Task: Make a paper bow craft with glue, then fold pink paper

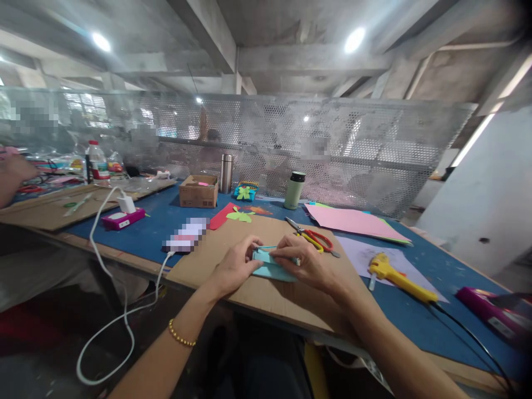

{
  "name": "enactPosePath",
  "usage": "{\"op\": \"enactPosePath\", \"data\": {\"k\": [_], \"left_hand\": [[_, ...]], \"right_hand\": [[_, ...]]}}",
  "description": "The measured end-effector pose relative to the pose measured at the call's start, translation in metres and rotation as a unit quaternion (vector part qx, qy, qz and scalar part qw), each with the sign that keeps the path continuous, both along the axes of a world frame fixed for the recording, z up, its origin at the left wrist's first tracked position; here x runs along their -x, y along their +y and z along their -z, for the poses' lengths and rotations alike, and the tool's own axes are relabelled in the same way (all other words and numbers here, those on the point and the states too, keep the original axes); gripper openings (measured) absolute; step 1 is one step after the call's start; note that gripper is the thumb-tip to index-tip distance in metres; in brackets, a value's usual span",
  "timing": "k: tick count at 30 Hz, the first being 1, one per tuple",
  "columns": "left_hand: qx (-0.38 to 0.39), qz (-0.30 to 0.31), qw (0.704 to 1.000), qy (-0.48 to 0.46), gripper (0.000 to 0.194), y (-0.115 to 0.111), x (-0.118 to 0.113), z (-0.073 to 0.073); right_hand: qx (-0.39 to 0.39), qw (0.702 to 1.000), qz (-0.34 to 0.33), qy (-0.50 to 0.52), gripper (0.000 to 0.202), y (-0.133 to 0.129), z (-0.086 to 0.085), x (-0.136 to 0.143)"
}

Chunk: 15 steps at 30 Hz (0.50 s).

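Observation:
A light blue piece of folded paper (274, 270) lies over the brown cardboard sheet (233, 282) near the table's front edge. My left hand (240, 261) grips its left side between thumb and fingers. At the right, my right hand (302, 259) has its fingers closed on the upper part of the same paper. A thin blue edge shows between the two hands; the palms hide the paper's ends. Just beyond my right hand lie red-handled scissors (328, 241) and a plier-like tool with yellow handles (312, 241).
A yellow glue gun (386, 271) rests on lilac paper (351, 252) at the right. Pink sheets (353, 221), a green flask (294, 191), a steel flask (226, 173) and a cardboard box (198, 194) stand behind. A phone (188, 235) with a white cable lies left. A co-worker's arm (14, 174) shows far left.

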State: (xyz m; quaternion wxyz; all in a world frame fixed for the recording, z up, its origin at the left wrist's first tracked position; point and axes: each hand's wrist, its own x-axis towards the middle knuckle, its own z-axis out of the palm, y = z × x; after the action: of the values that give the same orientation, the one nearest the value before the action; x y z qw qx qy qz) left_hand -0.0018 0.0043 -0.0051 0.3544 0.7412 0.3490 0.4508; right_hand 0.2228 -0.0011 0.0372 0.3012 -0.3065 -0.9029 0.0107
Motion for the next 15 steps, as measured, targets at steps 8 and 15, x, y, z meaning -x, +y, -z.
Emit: {"op": "enactPosePath", "data": {"k": [8,15], "left_hand": [[0.081,0.046,0.992,-0.084,0.033,0.0090,-0.0035,0.0022],[0.109,0.064,0.985,-0.114,0.034,0.0087,-0.0043,-0.0042]], "right_hand": [[-0.011,1.000,0.005,-0.023,0.021,-0.0062,-0.0064,0.0043],[-0.026,0.998,-0.019,0.052,0.020,-0.0083,-0.0091,0.0044]]}}
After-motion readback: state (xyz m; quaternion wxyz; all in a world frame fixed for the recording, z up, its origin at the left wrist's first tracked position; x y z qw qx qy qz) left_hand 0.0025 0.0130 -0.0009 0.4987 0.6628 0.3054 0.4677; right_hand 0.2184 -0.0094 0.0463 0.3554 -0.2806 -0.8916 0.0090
